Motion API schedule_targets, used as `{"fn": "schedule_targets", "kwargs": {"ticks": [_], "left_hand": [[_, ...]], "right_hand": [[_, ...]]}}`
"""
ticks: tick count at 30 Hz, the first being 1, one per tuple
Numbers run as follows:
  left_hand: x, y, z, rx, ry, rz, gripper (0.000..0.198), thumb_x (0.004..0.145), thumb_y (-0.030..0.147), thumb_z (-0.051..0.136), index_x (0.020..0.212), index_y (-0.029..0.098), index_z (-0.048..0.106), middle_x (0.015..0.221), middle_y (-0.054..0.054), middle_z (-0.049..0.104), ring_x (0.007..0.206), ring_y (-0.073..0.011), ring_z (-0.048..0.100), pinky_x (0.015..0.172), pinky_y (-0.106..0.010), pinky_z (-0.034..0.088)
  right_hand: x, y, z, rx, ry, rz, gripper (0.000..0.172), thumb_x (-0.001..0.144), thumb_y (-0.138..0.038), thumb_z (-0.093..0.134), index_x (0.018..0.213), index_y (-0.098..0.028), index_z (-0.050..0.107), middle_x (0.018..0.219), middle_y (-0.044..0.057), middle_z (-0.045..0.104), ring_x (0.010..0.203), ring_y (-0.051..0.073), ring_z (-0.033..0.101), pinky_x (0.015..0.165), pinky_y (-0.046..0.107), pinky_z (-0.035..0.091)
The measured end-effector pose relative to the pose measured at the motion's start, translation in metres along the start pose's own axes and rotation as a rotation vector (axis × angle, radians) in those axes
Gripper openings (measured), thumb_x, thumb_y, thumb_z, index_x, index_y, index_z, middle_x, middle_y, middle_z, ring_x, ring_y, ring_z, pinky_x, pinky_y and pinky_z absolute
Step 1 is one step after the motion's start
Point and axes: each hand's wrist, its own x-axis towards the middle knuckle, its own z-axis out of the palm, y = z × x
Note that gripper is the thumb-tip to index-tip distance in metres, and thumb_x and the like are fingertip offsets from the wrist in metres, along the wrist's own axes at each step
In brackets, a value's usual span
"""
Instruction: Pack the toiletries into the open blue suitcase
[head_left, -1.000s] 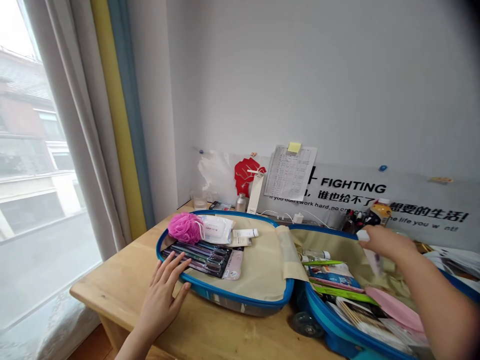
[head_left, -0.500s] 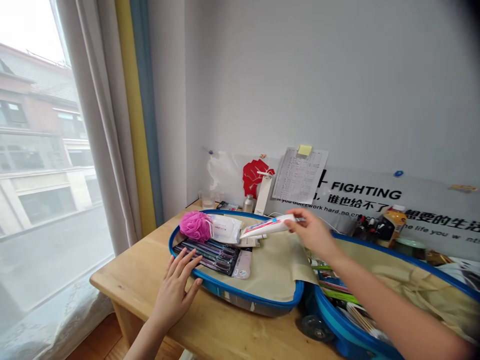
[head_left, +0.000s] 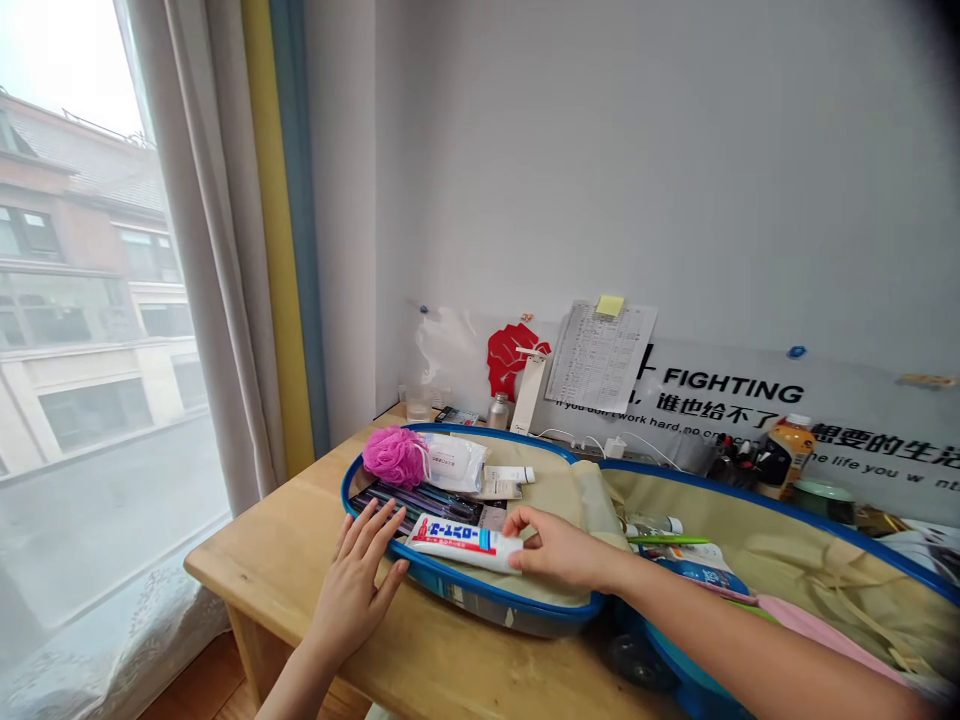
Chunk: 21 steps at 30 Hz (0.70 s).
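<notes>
My right hand [head_left: 551,548] pinches the cap end of a white, red and blue toothpaste tube [head_left: 457,541], lying over the near side of the left half of an open blue suitcase [head_left: 480,592]. Fingers spread, my left hand [head_left: 364,575] rests against the suitcase's left rim. Under and behind the tube lies a pack of toothbrushes [head_left: 427,500], partly covered by it. Farther back in the same half sit a pink bath puff [head_left: 394,457], a white packet of wipes [head_left: 454,462] and a small white tube [head_left: 510,474].
The suitcase's right half [head_left: 795,545] holds several items, among them a blue packet [head_left: 701,572] and pink cloth [head_left: 817,630]. An orange bottle [head_left: 786,455] and a pen holder [head_left: 733,462] stand behind it. The wooden table [head_left: 270,540] extends left toward the curtain [head_left: 217,250].
My right hand has brought the toothpaste tube down and left, from above the suitcase's back to the near side by the toothbrushes. My left hand has stayed at the rim.
</notes>
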Motion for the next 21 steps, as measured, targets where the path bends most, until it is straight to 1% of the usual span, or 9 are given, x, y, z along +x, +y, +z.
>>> {"fn": "schedule_targets", "kwargs": {"ticks": [2, 5, 8, 11, 13, 15, 17, 18, 21], "left_hand": [[0.0, 0.0, 0.0, -0.004, 0.007, 0.002, 0.051, 0.093, 0.032, 0.046, 0.144, 0.026, 0.041, 0.144, -0.006, 0.05, 0.139, -0.0258, 0.038, 0.115, -0.048, 0.029], [0.0, 0.0, -0.001, -0.013, 0.009, -0.002, 0.049, 0.092, 0.033, 0.048, 0.141, 0.027, 0.044, 0.143, -0.005, 0.051, 0.138, -0.0261, 0.038, 0.114, -0.049, 0.031], [-0.001, -0.001, 0.0, -0.01, 0.017, -0.006, 0.048, 0.092, 0.033, 0.047, 0.14, 0.027, 0.046, 0.143, -0.005, 0.052, 0.138, -0.0262, 0.039, 0.114, -0.049, 0.031], [-0.001, -0.002, 0.001, 0.0, 0.021, 0.008, 0.047, 0.092, 0.033, 0.048, 0.139, 0.027, 0.046, 0.142, -0.006, 0.052, 0.137, -0.0261, 0.04, 0.114, -0.048, 0.03], [-0.001, -0.002, 0.001, 0.008, 0.014, 0.014, 0.046, 0.092, 0.034, 0.048, 0.138, 0.027, 0.047, 0.142, -0.005, 0.052, 0.137, -0.0261, 0.04, 0.114, -0.048, 0.03], [-0.001, -0.002, 0.001, 0.017, 0.013, 0.015, 0.045, 0.093, 0.035, 0.048, 0.137, 0.027, 0.048, 0.143, -0.005, 0.052, 0.137, -0.0263, 0.04, 0.114, -0.048, 0.03], [-0.001, -0.001, 0.0, 0.024, 0.024, 0.024, 0.045, 0.093, 0.034, 0.047, 0.137, 0.027, 0.048, 0.142, -0.006, 0.052, 0.137, -0.0261, 0.04, 0.114, -0.048, 0.03], [-0.001, -0.001, 0.0, 0.026, 0.034, 0.029, 0.045, 0.093, 0.034, 0.047, 0.138, 0.026, 0.047, 0.142, -0.006, 0.053, 0.137, -0.026, 0.04, 0.114, -0.047, 0.03], [-0.001, -0.002, 0.001, 0.029, 0.047, 0.036, 0.045, 0.093, 0.033, 0.046, 0.138, 0.026, 0.046, 0.141, -0.006, 0.054, 0.136, -0.0255, 0.042, 0.114, -0.046, 0.031]], "right_hand": [[-0.007, 0.0, -0.002, -0.066, -0.024, -0.012, 0.028, 0.061, -0.026, 0.07, 0.087, -0.022, 0.059, 0.091, 0.001, 0.064, 0.082, 0.016, 0.061, 0.076, 0.03, 0.051], [-0.015, -0.005, -0.005, -0.134, -0.029, -0.038, 0.024, 0.067, -0.027, 0.066, 0.09, -0.022, 0.064, 0.1, 0.003, 0.066, 0.092, 0.018, 0.062, 0.084, 0.031, 0.05], [-0.023, -0.011, -0.023, -0.181, 0.0, -0.083, 0.021, 0.072, -0.033, 0.063, 0.091, -0.024, 0.068, 0.106, 0.002, 0.067, 0.101, 0.019, 0.061, 0.095, 0.033, 0.046], [-0.033, -0.004, -0.067, -0.229, 0.15, -0.094, 0.03, 0.082, -0.043, 0.052, 0.101, -0.025, 0.066, 0.113, 0.003, 0.066, 0.109, 0.02, 0.058, 0.101, 0.035, 0.042], [-0.041, 0.011, -0.106, -0.276, 0.265, -0.046, 0.039, 0.087, -0.047, 0.043, 0.11, -0.024, 0.062, 0.114, 0.006, 0.066, 0.108, 0.021, 0.059, 0.098, 0.037, 0.044], [-0.048, 0.033, -0.145, -0.355, 0.33, 0.04, 0.04, 0.087, -0.048, 0.042, 0.113, -0.022, 0.06, 0.11, 0.007, 0.067, 0.102, 0.022, 0.061, 0.097, 0.039, 0.045], [-0.053, 0.06, -0.176, -0.451, 0.338, 0.155, 0.034, 0.087, -0.045, 0.047, 0.107, -0.023, 0.062, 0.101, 0.007, 0.068, 0.095, 0.022, 0.063, 0.094, 0.041, 0.046], [-0.054, 0.073, -0.187, -0.498, 0.33, 0.212, 0.029, 0.087, -0.042, 0.051, 0.103, -0.022, 0.063, 0.101, 0.007, 0.068, 0.094, 0.022, 0.063, 0.093, 0.041, 0.046], [-0.051, 0.109, -0.203, -0.61, 0.261, 0.354, 0.023, 0.088, -0.039, 0.058, 0.096, -0.018, 0.063, 0.101, 0.005, 0.066, 0.093, 0.017, 0.061, 0.091, 0.04, 0.048]]}}
